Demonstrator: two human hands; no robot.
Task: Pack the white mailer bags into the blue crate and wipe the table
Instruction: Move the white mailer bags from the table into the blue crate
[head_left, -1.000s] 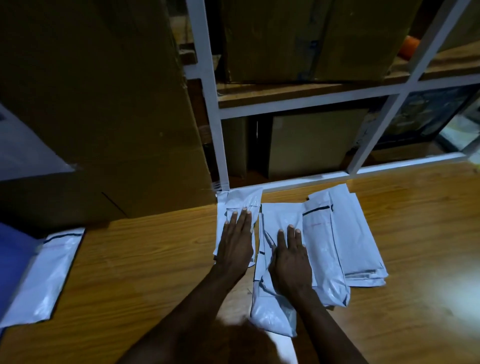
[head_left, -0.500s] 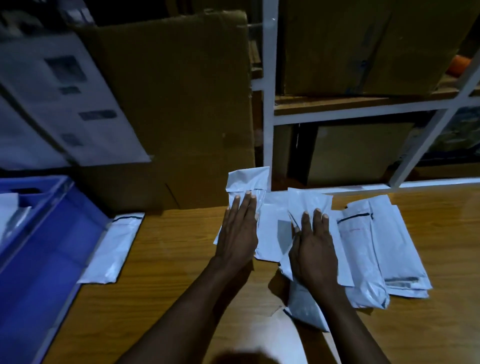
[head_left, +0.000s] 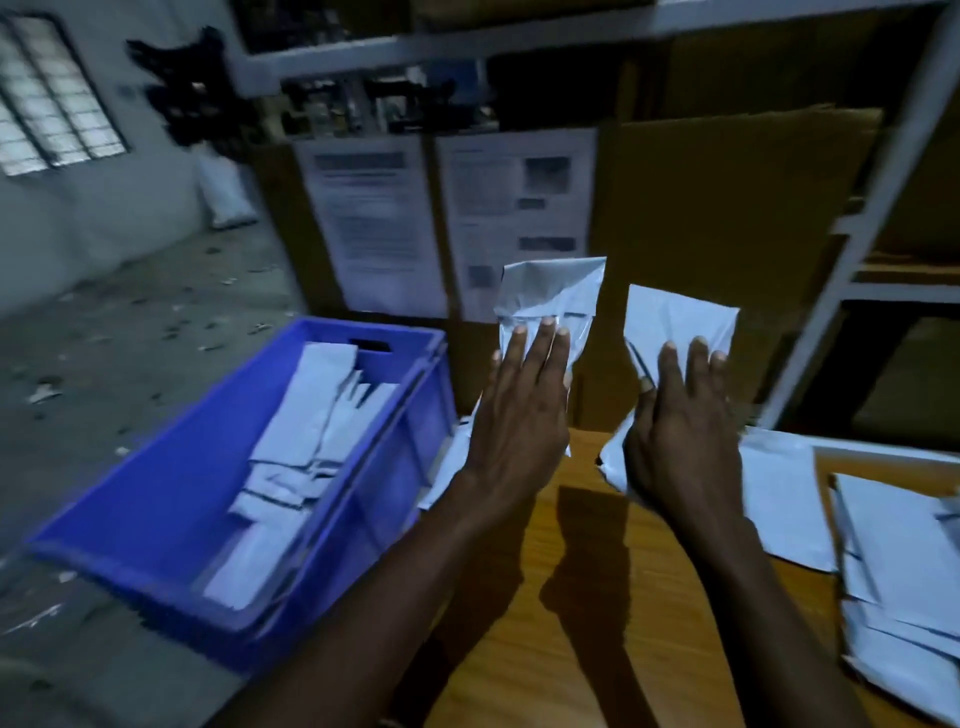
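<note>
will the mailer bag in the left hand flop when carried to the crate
Probably floppy: the mailer bag in the left hand is creased and crumpled above the fingertips. Likely light, since one hand alone holds it off the table. Its film looks smooth, so it may slip without a firm pinch.

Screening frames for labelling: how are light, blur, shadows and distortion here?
Head view: dim, bluish light; motion blur smears the blue crate and posted sheets; left hand and right hand, each holding a mailer bag, cast shadows on the table; shelf post leans, wide-angle distortion.
</note>
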